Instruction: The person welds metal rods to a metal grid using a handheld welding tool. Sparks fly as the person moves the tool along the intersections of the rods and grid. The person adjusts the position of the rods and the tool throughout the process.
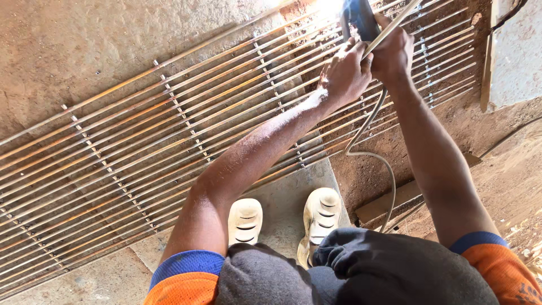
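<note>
A long grid of thin rusty steel rods (141, 141) lies flat on the concrete floor, running from lower left to upper right. Both my hands reach to its far end and grip a blue power tool (358, 20) at the top of the view. My left hand (345, 73) holds the tool's body from below. My right hand (392, 51) clasps it from the right side. A bright glare sits beside the tool on the rods. A grey cable (379, 152) hangs from the tool and loops down between my arms.
My feet in pale shoes (282, 220) stand on a concrete slab (285, 197) under the grid's near edge. Reddish dirt ground (508, 186) lies to the right, with a wooden plank (389, 203) and a concrete block (516, 56) at upper right.
</note>
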